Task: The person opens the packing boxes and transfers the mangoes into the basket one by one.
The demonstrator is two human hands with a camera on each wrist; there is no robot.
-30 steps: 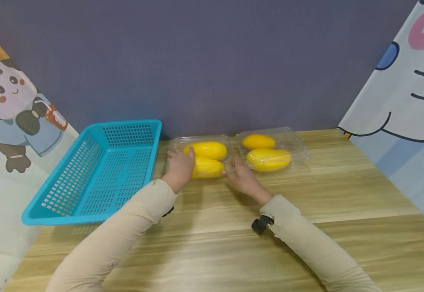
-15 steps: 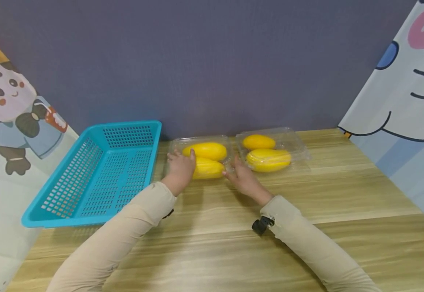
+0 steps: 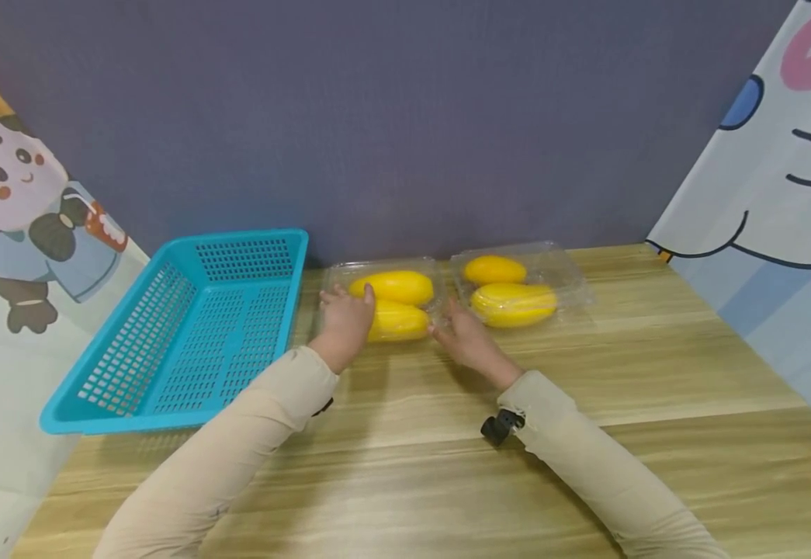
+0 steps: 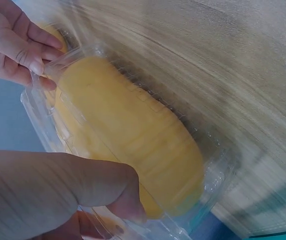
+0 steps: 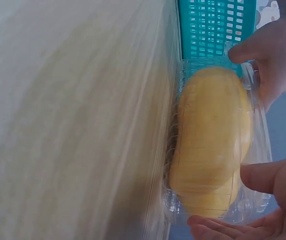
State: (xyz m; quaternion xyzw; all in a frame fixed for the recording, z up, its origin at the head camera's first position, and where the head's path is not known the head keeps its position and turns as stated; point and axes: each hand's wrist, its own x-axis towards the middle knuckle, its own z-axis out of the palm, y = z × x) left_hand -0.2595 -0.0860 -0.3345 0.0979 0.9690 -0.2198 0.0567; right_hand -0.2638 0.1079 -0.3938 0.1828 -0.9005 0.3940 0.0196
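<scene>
the clear box (image 3: 384, 265) sits on the counter close to the grey wall (image 3: 391, 140), flat and lengthwise. two yellow fruits (image 3: 396, 288) lie side by side inside, one behind the other, probably because the box has just enough room for them that way; whether its lid is fastened cannot be told.

at the box's nine o'clock end, the left hand (image 3: 344, 320) pinches the plastic, thumb over the top and fingers curled beyond the edge, a hold that likely keeps that end from sliding. the right hand (image 3: 471, 341) is at the four o'clock corner, thumb and straight fingers spread apart and touching the plastic; this probably braces against the left hand without pressing on the fruit.

just beside it, at three o'clock, a second clear box (image 3: 552, 268) holds two more yellow fruits (image 3: 513, 304), seemingly parked in line along the wall. at nine o'clock, the blue basket (image 3: 237, 335) stands open side up, within easy reach of the left hand. the wooden counter (image 3: 405, 481) stretches toward six o'clock, leaving both forearms room.
</scene>
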